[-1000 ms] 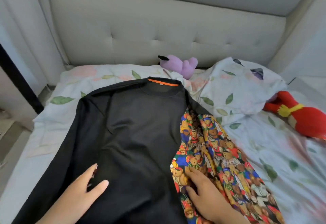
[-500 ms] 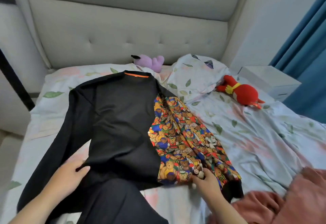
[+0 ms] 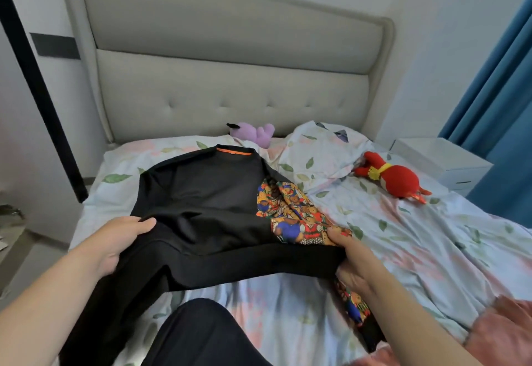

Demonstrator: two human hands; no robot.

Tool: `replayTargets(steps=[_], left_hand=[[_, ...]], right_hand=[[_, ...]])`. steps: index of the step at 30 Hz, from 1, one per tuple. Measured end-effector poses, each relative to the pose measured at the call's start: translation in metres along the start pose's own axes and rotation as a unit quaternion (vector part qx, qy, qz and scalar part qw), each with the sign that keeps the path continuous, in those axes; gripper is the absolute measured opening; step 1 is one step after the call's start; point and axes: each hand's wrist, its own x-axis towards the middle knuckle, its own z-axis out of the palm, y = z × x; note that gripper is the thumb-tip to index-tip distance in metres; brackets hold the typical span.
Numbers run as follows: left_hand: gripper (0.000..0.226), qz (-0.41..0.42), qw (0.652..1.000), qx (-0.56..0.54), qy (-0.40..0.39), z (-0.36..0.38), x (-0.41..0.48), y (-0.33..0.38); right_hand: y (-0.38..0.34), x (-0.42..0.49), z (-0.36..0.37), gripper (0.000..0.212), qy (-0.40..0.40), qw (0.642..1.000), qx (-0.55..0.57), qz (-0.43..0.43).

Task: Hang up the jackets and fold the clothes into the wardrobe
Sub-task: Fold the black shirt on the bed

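Observation:
A black sweatshirt with an orange collar tab and a teddy-bear print sleeve lies on the bed, collar towards the headboard. Its bottom hem is lifted off the sheet. My left hand grips the hem's left corner, thumb on top of the cloth. My right hand grips the hem's right corner together with the print sleeve, whose cuff hangs down below my wrist. The black left sleeve trails down under my left forearm.
The bed has a floral sheet and a grey padded headboard. A purple plush toy and a red plush toy lie near the pillow. A pink cloth lies at bottom right, a white nightstand beyond. My dark-clad knee rises in front.
Both hands went from lying on the sweatshirt to taking hold of its hem corners and lifting the hem up. The view pulled back and swung right.

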Motion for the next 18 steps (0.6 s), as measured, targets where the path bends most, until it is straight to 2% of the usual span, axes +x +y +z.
replayTargets(steps=[3,5,7,8,10,12,14,15,16,18], left_hand=[[0.035,-0.026,0.998,-0.039,-0.033,-0.013,-0.013,-0.003],[0.046,-0.061,0.997,-0.024,-0.027,-0.014,-0.019,-0.028],[0.033,-0.08,0.996,0.0,-0.031,-0.007,-0.028,-0.062],[0.023,-0.088,0.995,0.021,-0.036,-0.001,-0.033,-0.079],[0.02,-0.11,0.992,0.053,-0.036,0.006,-0.037,-0.113],[0.039,-0.119,0.99,0.07,-0.038,0.01,-0.043,-0.134],[0.061,-0.153,0.987,0.039,0.014,0.009,-0.038,-0.151],[0.065,-0.17,0.984,0.004,0.045,0.008,-0.032,-0.161],[0.062,-0.197,0.978,-0.033,0.065,0.007,-0.029,-0.168],[0.042,-0.231,0.963,-0.122,0.068,0.003,-0.023,-0.186]], right_hand=[[-0.007,-0.011,-0.01,0.021,0.008,0.999,-0.008,0.039],[0.001,-0.016,-0.027,0.017,0.04,0.996,-0.035,0.071],[0.018,-0.018,-0.047,0.008,0.079,0.99,-0.07,0.095],[0.027,-0.02,-0.055,0.01,0.095,0.986,-0.094,0.101],[0.045,-0.023,-0.069,0.015,0.087,0.985,-0.117,0.094],[0.057,-0.026,-0.075,0.018,0.066,0.988,-0.118,0.075],[0.065,-0.031,-0.078,0.019,0.059,0.986,-0.149,0.054],[0.069,-0.032,-0.08,0.019,0.055,0.982,-0.177,0.047],[0.071,-0.034,-0.082,0.017,0.052,0.977,-0.204,0.04],[0.074,-0.034,-0.084,0.012,0.058,0.97,-0.234,0.015]])
